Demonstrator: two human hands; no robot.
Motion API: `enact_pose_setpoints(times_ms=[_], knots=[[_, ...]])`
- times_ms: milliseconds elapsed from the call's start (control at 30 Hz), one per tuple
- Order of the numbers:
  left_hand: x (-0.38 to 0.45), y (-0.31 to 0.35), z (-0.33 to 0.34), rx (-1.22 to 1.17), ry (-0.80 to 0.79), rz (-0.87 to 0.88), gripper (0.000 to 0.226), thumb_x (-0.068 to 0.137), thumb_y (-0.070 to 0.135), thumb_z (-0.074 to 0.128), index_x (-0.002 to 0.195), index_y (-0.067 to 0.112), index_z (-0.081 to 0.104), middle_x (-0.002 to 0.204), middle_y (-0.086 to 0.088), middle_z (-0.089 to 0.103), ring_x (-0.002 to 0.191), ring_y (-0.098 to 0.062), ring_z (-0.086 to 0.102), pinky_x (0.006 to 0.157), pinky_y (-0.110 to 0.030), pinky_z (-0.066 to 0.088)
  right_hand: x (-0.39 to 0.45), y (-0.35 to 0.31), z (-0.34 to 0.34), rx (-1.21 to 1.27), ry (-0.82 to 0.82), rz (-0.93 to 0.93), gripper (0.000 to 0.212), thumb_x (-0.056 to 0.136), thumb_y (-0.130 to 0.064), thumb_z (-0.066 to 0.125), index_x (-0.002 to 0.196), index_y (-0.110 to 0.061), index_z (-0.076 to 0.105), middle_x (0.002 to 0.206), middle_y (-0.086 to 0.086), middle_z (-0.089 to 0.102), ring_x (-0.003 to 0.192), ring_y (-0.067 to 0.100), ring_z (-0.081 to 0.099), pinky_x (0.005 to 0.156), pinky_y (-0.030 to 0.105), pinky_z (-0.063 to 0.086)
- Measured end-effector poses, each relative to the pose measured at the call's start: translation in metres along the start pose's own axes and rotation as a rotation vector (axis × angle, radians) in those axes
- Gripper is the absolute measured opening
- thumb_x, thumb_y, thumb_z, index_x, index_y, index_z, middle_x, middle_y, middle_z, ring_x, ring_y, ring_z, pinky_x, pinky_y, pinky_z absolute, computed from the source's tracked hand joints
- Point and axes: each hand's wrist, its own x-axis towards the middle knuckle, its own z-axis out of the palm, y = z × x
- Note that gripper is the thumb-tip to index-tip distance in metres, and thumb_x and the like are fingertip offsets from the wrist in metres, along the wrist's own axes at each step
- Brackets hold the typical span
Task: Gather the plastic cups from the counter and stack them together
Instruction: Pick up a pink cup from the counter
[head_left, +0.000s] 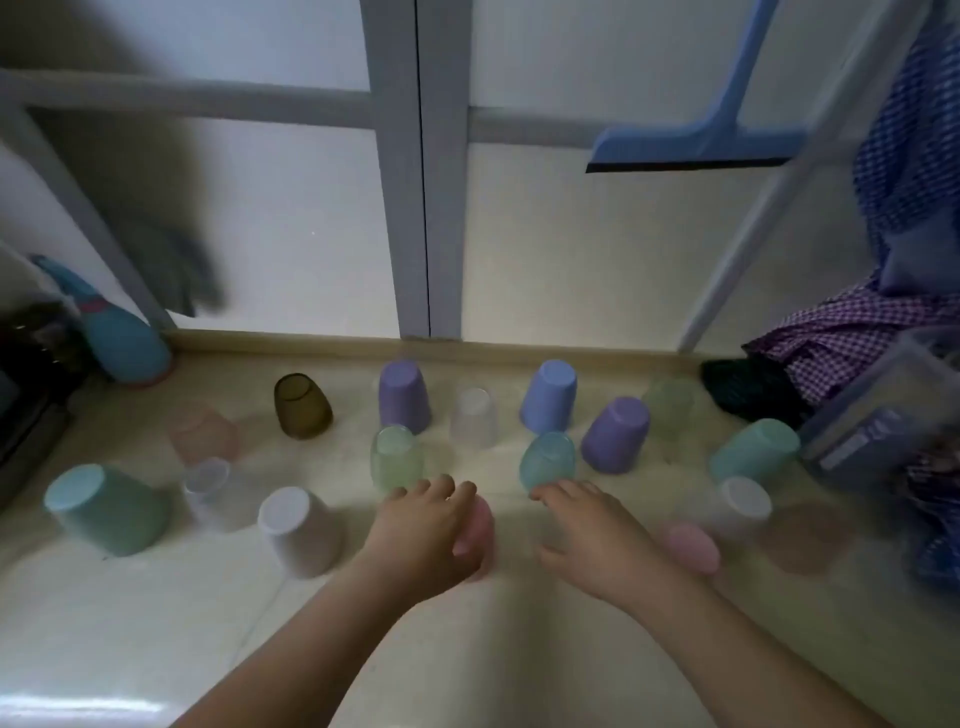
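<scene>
Several plastic cups stand upside down on the pale counter (130, 639). My left hand (423, 540) is curled over a pink cup (480, 525) near the middle front, gripping it from above. My right hand (587, 535) hovers with fingers spread just in front of a translucent teal cup (548, 460), holding nothing. Close by are a green translucent cup (396, 457), two purple cups (403, 397) (617, 434), a blue cup (549, 397), a clear cup (474, 423), a brown cup (302, 405), a white cup (298, 530), a teal cup (106, 509) and another pink cup (693, 545).
A frosted window with grey frames (421, 208) rises behind the counter. A blue spray bottle (122, 338) and a dark appliance (26, 395) stand at the left. Checked cloths (852, 332) and a clear plastic box (878, 410) crowd the right. A blue squeegee (696, 145) hangs above.
</scene>
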Motion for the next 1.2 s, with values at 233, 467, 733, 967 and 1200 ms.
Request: enact_pose_setpoints(times_ms=[233, 467, 733, 967, 1200], knots=[[0.012, -0.003, 0.018, 0.023, -0.079, -0.027, 0.069, 0.082, 0.045, 0.051, 0.139, 0.019, 0.023, 0.125, -0.007, 0.051, 0.11, -0.031, 0.054, 0.086, -0.036, 0.043, -0.008, 0.006, 0.013, 0.016, 0.018, 0.058, 0.054, 0.082, -0.039, 0.056, 0.131, -0.021, 0.041, 0.131, 0.003, 0.049, 0.122, 0.024, 0.043, 0.101, 0.035, 0.037], [0.019, 0.02, -0.015, -0.068, 0.01, 0.053, 0.06, 0.076, 0.047, 0.057, 0.126, 0.019, 0.038, 0.108, -0.006, 0.057, 0.098, -0.03, 0.058, 0.07, -0.031, 0.037, -0.034, 0.025, 0.008, 0.035, 0.086, 0.16, 0.053, 0.082, -0.038, 0.056, 0.131, -0.023, 0.041, 0.131, 0.001, 0.049, 0.122, 0.023, 0.044, 0.1, 0.034, 0.037], [0.042, 0.087, -0.074, -0.15, 0.101, 0.24, 0.052, 0.075, 0.044, 0.058, 0.115, 0.017, 0.04, 0.107, -0.005, 0.06, 0.094, -0.03, 0.059, 0.067, -0.031, 0.043, -0.08, 0.07, -0.014, 0.151, 0.203, 0.306, 0.055, 0.079, -0.033, 0.059, 0.129, -0.017, 0.044, 0.129, 0.006, 0.05, 0.12, 0.026, 0.046, 0.102, 0.036, 0.037], [0.064, 0.153, -0.073, -0.199, 0.08, 0.416, 0.056, 0.075, 0.044, 0.06, 0.118, 0.013, 0.045, 0.11, -0.007, 0.061, 0.098, -0.029, 0.058, 0.077, -0.039, 0.051, -0.126, 0.098, -0.023, 0.203, 0.347, 0.389, 0.041, 0.08, -0.035, 0.06, 0.118, -0.02, 0.054, 0.117, 0.004, 0.058, 0.11, 0.022, 0.054, 0.092, 0.036, 0.046], [0.078, 0.19, -0.056, -0.2, 0.023, 0.5, 0.058, 0.074, 0.044, 0.062, 0.121, 0.014, 0.044, 0.111, -0.008, 0.06, 0.103, -0.029, 0.058, 0.077, -0.035, 0.049, -0.157, 0.118, -0.017, 0.212, 0.357, 0.479, 0.05, 0.083, -0.036, 0.06, 0.128, -0.017, 0.047, 0.125, 0.004, 0.055, 0.116, 0.021, 0.05, 0.097, 0.033, 0.042]])
